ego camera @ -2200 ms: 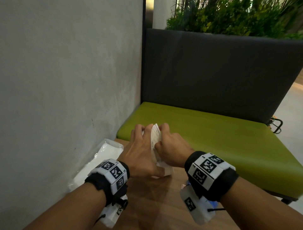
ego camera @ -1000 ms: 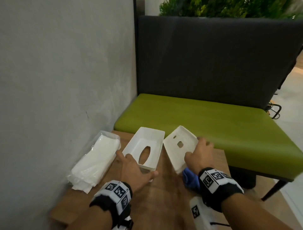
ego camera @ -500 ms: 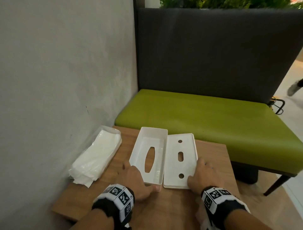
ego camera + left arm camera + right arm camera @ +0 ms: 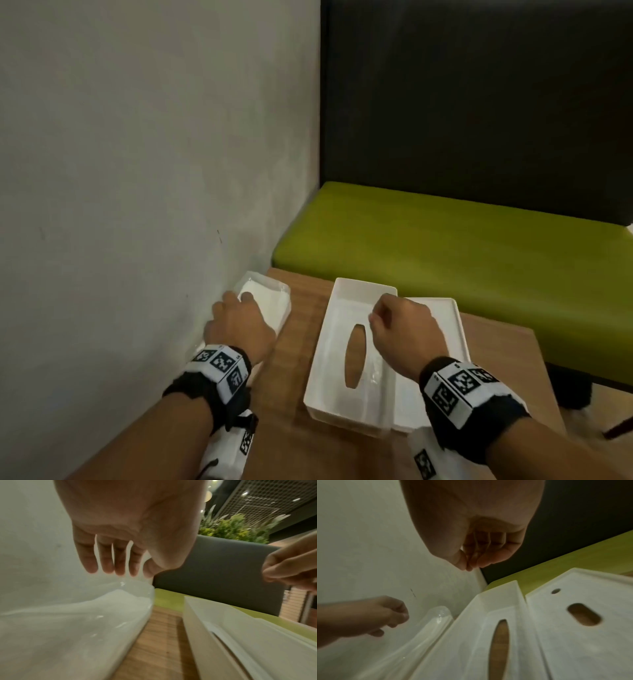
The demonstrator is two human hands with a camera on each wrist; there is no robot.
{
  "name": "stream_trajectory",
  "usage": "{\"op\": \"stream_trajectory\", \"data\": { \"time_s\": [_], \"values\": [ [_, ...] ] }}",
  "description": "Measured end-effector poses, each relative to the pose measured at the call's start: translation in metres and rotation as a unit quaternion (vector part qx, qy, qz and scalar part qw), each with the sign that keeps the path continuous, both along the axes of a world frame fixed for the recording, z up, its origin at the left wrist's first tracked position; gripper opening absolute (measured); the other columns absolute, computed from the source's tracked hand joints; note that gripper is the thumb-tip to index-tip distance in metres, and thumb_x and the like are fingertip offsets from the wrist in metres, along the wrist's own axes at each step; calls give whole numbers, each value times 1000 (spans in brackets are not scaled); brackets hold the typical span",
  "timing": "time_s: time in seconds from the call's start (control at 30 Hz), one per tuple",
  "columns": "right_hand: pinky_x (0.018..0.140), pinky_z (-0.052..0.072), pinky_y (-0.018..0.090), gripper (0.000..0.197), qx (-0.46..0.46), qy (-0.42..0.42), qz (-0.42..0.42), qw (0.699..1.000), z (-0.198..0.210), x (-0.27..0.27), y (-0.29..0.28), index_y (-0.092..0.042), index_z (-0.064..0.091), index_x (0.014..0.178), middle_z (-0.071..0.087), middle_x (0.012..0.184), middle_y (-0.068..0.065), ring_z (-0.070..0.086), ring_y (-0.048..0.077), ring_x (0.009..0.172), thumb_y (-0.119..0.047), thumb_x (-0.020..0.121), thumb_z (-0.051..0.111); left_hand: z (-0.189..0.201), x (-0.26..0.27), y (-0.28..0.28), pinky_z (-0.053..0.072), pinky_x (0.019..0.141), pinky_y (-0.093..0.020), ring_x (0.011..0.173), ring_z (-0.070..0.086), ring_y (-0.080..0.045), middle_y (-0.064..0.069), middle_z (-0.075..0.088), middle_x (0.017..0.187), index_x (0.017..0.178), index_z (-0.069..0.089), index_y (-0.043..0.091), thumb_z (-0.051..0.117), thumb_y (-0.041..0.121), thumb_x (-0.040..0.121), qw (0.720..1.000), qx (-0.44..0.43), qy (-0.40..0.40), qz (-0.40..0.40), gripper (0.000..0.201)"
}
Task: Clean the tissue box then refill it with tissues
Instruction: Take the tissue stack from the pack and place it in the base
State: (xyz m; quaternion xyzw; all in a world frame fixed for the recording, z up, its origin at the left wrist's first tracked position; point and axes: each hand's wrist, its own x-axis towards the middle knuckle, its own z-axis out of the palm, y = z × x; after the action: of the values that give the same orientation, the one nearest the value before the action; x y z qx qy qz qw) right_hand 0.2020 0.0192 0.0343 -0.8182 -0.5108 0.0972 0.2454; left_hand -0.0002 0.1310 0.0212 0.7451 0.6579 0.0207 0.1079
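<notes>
The white tissue box shell lies open side up on the wooden table, its oval slot showing the wood. The flat white base panel with holes lies against its right side. A plastic-wrapped tissue pack lies by the wall. My left hand hovers just above the pack's far end, its fingers hanging straight and loose and holding nothing. Above the shell's far right corner, my right hand has its fingers curled against the thumb, with nothing in them.
A grey wall runs close along the table's left edge. A green bench seat with a dark backrest stands right behind the table. Bare wood shows between the pack and the shell.
Both hands have let go of the box parts, which now lie side by side. My left hand moved left over the tissue pack. My right hand rose above the shell.
</notes>
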Motion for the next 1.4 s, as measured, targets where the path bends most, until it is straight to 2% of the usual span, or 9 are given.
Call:
{"op": "stream_trajectory", "data": {
  "time_s": [0.2, 0.33, 0.47, 0.73, 0.83, 0.97, 1.1, 1.27, 1.4],
  "values": [
    [74, 55, 41, 18, -56, 82, 68, 993, -6, -50, 37, -21, 59, 76, 67, 78, -1, 63, 22, 75, -33, 82, 47, -32, -47, 35, 45, 97, -42, 123, 50, -33, -16, 45, 133, 126, 37, 6, 59, 21, 87, 991, -117, 13, 58, 47],
    [102, 30, 44, 21, -140, 40, 98, 984, -29, -80, 47, -27, 51, 70, 65, 75, -6, 60, 16, 75, -41, 82, 40, -46, -61, 40, 49, 95, -34, 120, 58, -29, -14, 55, 134, 132, 36, 1, 67, 33, 85, 979, -192, 25, 68, 65],
    [67, 28, 24, 14, -182, 110, 98, 972, -32, -98, 49, -25, 63, 89, 68, 93, -5, 62, 15, 87, -29, 89, 50, -48, -63, 42, 52, 88, -31, 111, 64, -26, -9, 63, 125, 127, 48, 6, 73, 41, 80, 972, -225, 20, 66, 65],
    [67, 33, 9, 6, -175, 146, 118, 967, -14, -101, 39, -30, 59, 87, 66, 89, -9, 60, 8, 86, -25, 87, 56, -24, -47, 42, 57, 88, -44, 97, 65, -34, -13, 69, 103, 103, 63, 6, 60, 16, 83, 928, -280, -210, 129, 22],
    [75, 50, 22, 6, -146, 158, 162, 963, -1, -98, 34, -30, 59, 89, 63, 87, -11, 58, 7, 82, -28, 84, 59, -6, -39, 38, 60, 78, -46, 92, 65, -36, -18, 68, 101, 97, 60, 7, 56, 8, 87, 866, -331, -316, 201, 11],
    [84, 47, 28, 19, -127, 124, 231, 957, 17, -96, 27, -34, 53, 103, 56, 110, -13, 54, 11, 97, -33, 84, 58, 25, -30, 34, 60, 65, -38, 89, 67, -32, -16, 69, 100, 100, 61, 9, 60, 11, 92, 809, -359, -395, 245, 8],
    [91, 22, 27, 41, -90, 62, 260, 959, 37, -86, 25, -33, 45, 127, 46, 133, -12, 44, 13, 120, -32, 87, 54, 50, -19, 31, 58, 86, -49, 87, 68, -32, -17, 69, 93, 91, 62, 8, 64, 13, 91, 807, -339, -405, 263, 5],
    [97, 33, 64, 54, -94, 16, 253, 963, 40, -67, 34, -45, 25, 132, 35, 140, -17, 41, 16, 124, -44, 83, 49, 77, -8, 24, 59, 60, -37, 76, 68, -30, -19, 69, 89, 95, 65, 3, 64, 3, 90, 795, -347, -416, 274, 4],
    [90, 44, 62, 47, -76, 9, 245, 967, 39, -57, 47, -45, 32, 125, 40, 135, -14, 45, 19, 120, -44, 81, 47, 85, -3, 26, 63, 64, -44, 93, 67, -34, -19, 61, 112, 129, 40, 7, 65, 6, 90, 792, -326, -436, 276, 47]
  ]
}}
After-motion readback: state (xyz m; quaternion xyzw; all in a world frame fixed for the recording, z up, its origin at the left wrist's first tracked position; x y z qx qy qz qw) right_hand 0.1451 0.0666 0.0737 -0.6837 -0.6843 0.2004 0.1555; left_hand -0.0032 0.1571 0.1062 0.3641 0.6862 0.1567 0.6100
